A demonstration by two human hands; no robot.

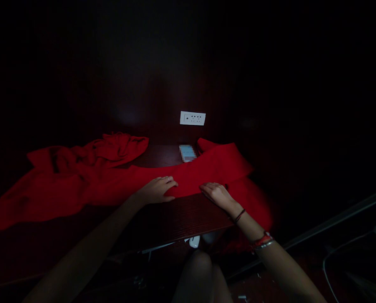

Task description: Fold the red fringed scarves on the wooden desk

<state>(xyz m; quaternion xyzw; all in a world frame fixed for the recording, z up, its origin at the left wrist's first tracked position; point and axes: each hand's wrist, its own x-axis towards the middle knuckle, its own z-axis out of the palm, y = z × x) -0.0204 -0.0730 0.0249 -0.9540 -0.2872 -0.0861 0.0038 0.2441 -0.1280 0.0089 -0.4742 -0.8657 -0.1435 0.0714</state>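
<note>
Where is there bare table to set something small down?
Two patches of dark tabletop look bare: one before the red cloth, between the forearms; another behind it, between the bunched cloth at left and the blurred light-blue item. The left side and right end are crowded with cloth; shadow hides much else.

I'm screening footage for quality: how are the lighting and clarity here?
Head view: very dim, upper corners nearly black; in the head view, the red cloth and white socket plate stand out; also in the head view, a pale blue item is pixelated, its details unreadable.
</note>
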